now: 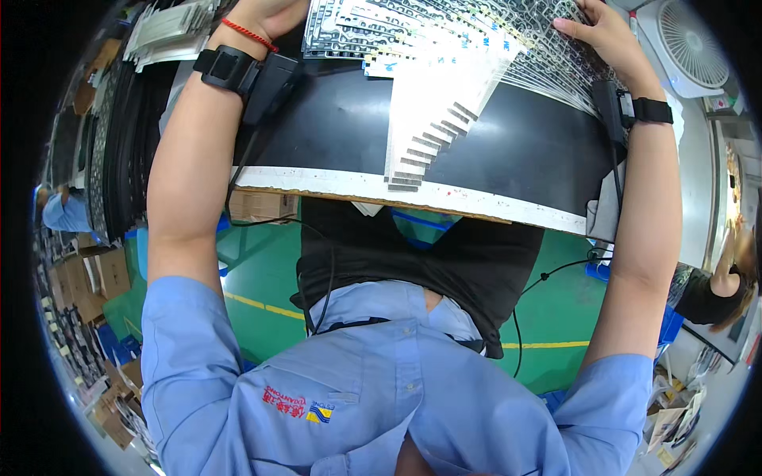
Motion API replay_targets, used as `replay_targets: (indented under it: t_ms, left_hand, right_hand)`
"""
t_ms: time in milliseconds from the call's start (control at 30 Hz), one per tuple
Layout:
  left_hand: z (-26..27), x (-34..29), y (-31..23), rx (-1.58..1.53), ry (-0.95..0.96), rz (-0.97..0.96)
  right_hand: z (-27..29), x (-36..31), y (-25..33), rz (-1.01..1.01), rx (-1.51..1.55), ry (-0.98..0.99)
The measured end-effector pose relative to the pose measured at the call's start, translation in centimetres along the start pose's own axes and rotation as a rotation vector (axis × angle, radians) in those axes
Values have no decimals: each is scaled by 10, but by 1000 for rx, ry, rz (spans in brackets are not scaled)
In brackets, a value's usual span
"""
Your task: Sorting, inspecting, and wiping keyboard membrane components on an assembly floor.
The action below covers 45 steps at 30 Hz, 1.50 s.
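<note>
Patterned strips (452,67) lay fanned over our black tabletop (317,127). Our right thumb met their right edge; whether that hand (609,41) pinched, or our cropped left hand (279,17) did, we couldn't tell. We seemingly were arranging them; the next move likely called for even handling.
</note>
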<state>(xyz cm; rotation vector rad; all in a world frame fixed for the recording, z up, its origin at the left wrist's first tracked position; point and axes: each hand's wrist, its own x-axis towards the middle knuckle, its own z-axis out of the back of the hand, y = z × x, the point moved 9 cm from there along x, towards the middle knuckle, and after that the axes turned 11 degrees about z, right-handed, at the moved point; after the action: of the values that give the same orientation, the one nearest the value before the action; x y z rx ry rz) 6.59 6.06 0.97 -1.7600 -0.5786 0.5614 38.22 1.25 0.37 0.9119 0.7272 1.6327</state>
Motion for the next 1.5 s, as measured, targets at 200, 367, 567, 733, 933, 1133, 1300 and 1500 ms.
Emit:
replay_targets:
  t_ms: [200,367,567,733,933,1133,1300,1500]
  left_hand:
    - [21,-1,-3,42,-115,53]
    - [14,0,-5,36,-34,22]
    - [18,2,2,18,-96,60]
    - [5,-7,-13,131,-79,-43]
    - [6,-10,-15,298,-214,-46]
    - [30,-9,-8,374,-406,-44]
    - [40,-11,-8,403,-463,-18]
    - [28,-33,-11,338,-5,317]
  right_hand:
    - [-3,1,1,9,29,-35]
    - [4,0,-4,-19,-71,-33]
    - [11,1,-9,-55,-85,-40]
    - [14,-1,-3,-33,-128,-58]
    - [20,7,-39,36,-151,119]
    - [21,9,-39,66,-149,70]
    - [23,7,-42,46,-116,46]
    - [19,9,-37,45,-203,47]
